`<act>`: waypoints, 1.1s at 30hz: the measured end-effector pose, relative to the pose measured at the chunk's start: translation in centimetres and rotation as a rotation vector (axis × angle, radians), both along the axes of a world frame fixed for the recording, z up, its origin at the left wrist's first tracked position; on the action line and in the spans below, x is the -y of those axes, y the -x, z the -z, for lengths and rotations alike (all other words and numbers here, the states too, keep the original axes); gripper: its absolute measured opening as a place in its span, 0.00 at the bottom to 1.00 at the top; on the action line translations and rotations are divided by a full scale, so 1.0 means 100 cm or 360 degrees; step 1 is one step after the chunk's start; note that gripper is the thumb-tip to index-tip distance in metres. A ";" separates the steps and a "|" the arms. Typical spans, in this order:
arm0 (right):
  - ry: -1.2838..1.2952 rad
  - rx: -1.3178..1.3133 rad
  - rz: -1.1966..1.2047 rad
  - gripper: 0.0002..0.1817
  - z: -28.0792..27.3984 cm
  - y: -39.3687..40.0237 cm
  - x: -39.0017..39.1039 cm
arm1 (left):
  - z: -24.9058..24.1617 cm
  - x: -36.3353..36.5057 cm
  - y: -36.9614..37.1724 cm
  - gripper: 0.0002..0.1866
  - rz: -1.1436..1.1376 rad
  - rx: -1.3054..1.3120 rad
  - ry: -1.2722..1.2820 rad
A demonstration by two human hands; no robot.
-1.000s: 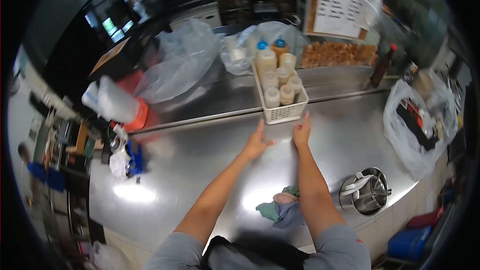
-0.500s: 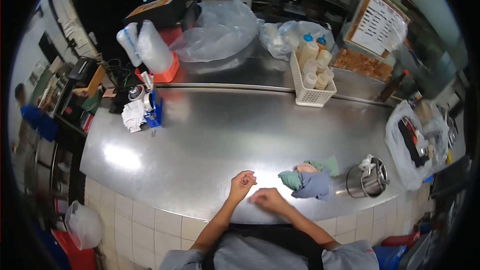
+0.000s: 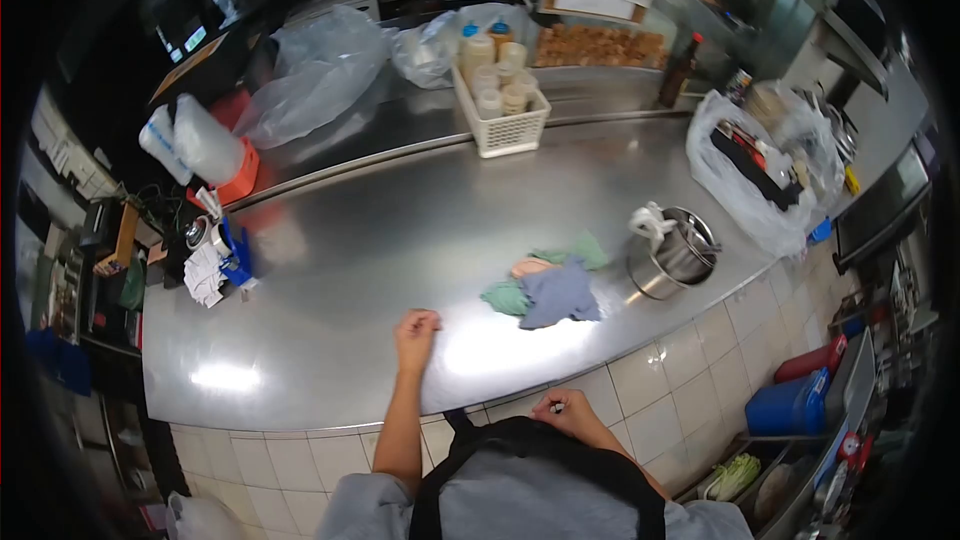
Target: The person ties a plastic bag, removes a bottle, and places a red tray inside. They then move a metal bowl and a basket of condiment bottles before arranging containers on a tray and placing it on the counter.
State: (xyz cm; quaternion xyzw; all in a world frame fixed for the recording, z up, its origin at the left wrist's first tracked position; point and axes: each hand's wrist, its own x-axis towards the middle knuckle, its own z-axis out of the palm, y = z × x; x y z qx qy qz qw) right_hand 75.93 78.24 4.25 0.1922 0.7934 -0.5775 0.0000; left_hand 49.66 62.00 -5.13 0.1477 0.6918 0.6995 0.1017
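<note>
Loosely curled, my left hand [image 3: 416, 325] is over the steel table [image 3: 330, 270], left of a bundle of cloths; no object shows in it. My right hand [image 3: 563, 410] is in front of my black apron at the table's near edge. Its fingers are bent together, and a tiny dark and pale spot shows between them that I cannot make out. Crumpled on the table lie a blue-grey cloth [image 3: 558, 294], a green cloth [image 3: 505, 297] and a peach cloth [image 3: 530, 267]. To their right stands a steel pot [image 3: 655, 278] with a white cloth [image 3: 652, 225] at its rim.
A white basket [image 3: 512, 135] of squeeze bottles stands at the table's back. A plastic bag [image 3: 770, 210] of items sits at the right end. At the left are a blue holder [image 3: 237, 252] and white papers [image 3: 204, 275]. A blue bin [image 3: 787, 405] stands on the right.
The view has turned right and shifted, so the table's contents appear further left. My right hand has drawn back from the tabletop to my apron, away from my left hand.
</note>
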 end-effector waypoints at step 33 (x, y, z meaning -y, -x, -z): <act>-0.0026 -0.0111 0.1066 0.11 -0.058 -0.223 -0.552 | -0.070 -0.516 -0.301 0.09 0.1816 -0.0127 0.0116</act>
